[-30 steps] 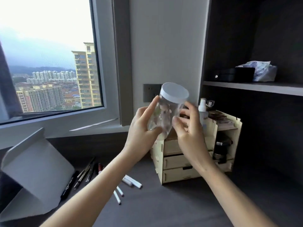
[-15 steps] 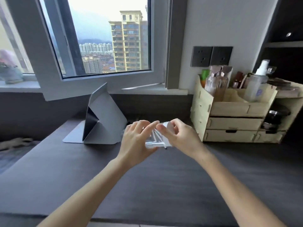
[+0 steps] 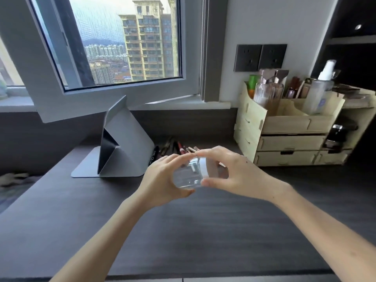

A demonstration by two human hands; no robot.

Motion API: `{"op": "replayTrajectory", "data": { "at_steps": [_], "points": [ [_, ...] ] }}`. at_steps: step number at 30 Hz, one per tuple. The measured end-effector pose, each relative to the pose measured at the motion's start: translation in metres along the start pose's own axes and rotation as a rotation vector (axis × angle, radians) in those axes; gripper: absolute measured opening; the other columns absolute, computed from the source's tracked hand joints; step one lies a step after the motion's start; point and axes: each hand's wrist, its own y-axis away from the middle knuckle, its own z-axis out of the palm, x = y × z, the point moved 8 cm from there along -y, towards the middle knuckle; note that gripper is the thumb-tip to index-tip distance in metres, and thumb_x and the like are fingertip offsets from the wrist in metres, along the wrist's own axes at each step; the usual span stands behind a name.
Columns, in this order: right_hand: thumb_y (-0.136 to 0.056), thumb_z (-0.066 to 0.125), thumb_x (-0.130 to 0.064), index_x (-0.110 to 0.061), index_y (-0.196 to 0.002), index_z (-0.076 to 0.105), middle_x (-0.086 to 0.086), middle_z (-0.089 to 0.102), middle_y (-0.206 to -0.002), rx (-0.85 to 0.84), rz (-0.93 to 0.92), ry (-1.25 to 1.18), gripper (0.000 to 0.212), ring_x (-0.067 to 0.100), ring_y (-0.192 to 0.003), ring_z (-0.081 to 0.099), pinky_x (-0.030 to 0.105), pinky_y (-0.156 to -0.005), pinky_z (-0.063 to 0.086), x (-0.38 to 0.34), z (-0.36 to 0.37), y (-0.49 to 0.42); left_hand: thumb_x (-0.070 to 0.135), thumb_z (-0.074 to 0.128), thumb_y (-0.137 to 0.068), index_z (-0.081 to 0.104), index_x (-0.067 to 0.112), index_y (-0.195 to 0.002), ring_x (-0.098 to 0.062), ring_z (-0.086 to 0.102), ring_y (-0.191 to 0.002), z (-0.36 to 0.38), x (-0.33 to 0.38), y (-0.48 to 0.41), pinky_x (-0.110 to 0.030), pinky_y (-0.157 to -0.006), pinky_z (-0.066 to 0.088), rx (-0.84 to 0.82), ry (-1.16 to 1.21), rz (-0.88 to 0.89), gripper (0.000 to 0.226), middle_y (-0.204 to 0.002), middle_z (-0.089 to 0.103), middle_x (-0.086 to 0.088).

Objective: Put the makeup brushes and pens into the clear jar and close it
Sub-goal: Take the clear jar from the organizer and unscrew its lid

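Note:
The clear jar (image 3: 188, 177) lies tipped sideways in the air above the dark desk, held between both hands. My left hand (image 3: 162, 178) wraps its transparent body from the left. My right hand (image 3: 234, 174) closes around the white lid (image 3: 203, 166) at the jar's right end. Several makeup brushes and pens (image 3: 175, 148) lie on the desk just behind my hands, partly hidden by my fingers. The jar looks empty.
A folded grey tablet stand (image 3: 124, 143) sits at the left rear of the desk (image 3: 183, 231). A wooden drawer organiser (image 3: 291, 135) with bottles stands at the right rear. An open window (image 3: 114, 58) swings inward above the sill.
The jar came down from face height to just above the desk and tipped onto its side. The view dropped and turned left, and my right hand shifted onto the lid.

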Motion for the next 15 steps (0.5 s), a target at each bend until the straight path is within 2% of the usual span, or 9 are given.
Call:
{"op": "replayTrajectory", "data": {
  "at_steps": [2, 4, 6, 8, 9, 12, 15],
  "points": [
    [-0.078, 0.074, -0.022, -0.031, -0.123, 0.051, -0.011, 0.050, -0.122, 0.114, -0.020, -0.157, 0.052, 0.004, -0.111, 0.051, 0.018, -0.086, 0.051, 0.010, -0.016, 0.007, 0.051, 0.077, -0.053, 0.046, 0.045, -0.127, -0.005, 0.060, -0.091, -0.001, -0.011, -0.001, -0.028, -0.082, 0.051, -0.004, 0.090, -0.085, 0.080, -0.106, 0.065, 0.019],
    [-0.076, 0.074, -0.010, -0.027, -0.115, 0.052, -0.013, 0.051, -0.118, 0.241, 0.123, -0.285, 0.048, 0.003, -0.112, 0.052, 0.021, -0.090, 0.049, 0.045, -0.027, 0.018, 0.053, 0.077, -0.051, 0.047, 0.048, -0.120, -0.003, 0.060, -0.090, -0.006, -0.027, 0.001, -0.017, -0.082, 0.049, 0.043, 0.284, -0.212, 0.075, -0.101, 0.065, 0.019],
    [-0.074, 0.076, -0.013, -0.020, -0.110, 0.049, -0.009, 0.055, -0.115, 0.256, 0.338, -0.282, 0.046, 0.013, -0.111, 0.055, 0.030, -0.095, 0.047, 0.089, -0.015, 0.029, 0.048, 0.081, -0.052, 0.049, 0.040, -0.113, -0.009, 0.065, -0.090, -0.009, -0.045, 0.002, -0.021, -0.081, 0.052, 0.124, 0.548, -0.343, 0.069, -0.102, 0.066, 0.008],
    [-0.072, 0.078, -0.022, -0.017, -0.104, 0.047, -0.002, 0.057, -0.118, 0.225, 0.529, -0.203, 0.045, 0.021, -0.110, 0.056, 0.032, -0.092, 0.045, 0.128, 0.005, 0.042, 0.037, 0.087, -0.058, 0.049, 0.032, -0.108, -0.019, 0.068, -0.092, -0.008, -0.061, 0.005, -0.030, -0.080, 0.056, 0.220, 0.786, -0.463, 0.063, -0.110, 0.067, -0.011],
    [-0.072, 0.077, -0.028, -0.018, -0.101, 0.045, -0.002, 0.058, -0.119, 0.209, 0.587, -0.140, 0.044, 0.021, -0.109, 0.055, 0.032, -0.089, 0.043, 0.141, 0.013, 0.048, 0.036, 0.086, -0.060, 0.049, 0.032, -0.109, -0.022, 0.068, -0.096, -0.007, -0.069, 0.007, -0.034, -0.084, 0.055, 0.267, 0.861, -0.511, 0.062, -0.113, 0.067, -0.013],
    [-0.073, 0.071, -0.043, -0.020, -0.097, 0.043, -0.006, 0.057, -0.116, 0.132, 0.652, 0.036, 0.043, 0.019, -0.107, 0.051, 0.031, -0.082, 0.039, 0.158, 0.026, 0.056, 0.043, 0.080, -0.062, 0.046, 0.038, -0.115, -0.026, 0.067, -0.103, -0.003, -0.084, 0.011, -0.040, -0.092, 0.051, 0.356, 0.938, -0.589, 0.063, -0.114, 0.068, -0.007],
    [-0.077, 0.068, -0.042, -0.020, -0.103, 0.050, -0.005, 0.057, -0.115, 0.075, 0.582, 0.196, 0.039, 0.019, -0.111, 0.050, 0.029, -0.084, 0.038, 0.155, 0.029, 0.045, 0.035, 0.081, -0.068, 0.044, 0.026, -0.122, -0.016, 0.068, -0.099, 0.002, -0.088, 0.014, -0.034, -0.086, 0.052, 0.381, 0.902, -0.595, 0.067, -0.115, 0.065, -0.006]
  ]
}}
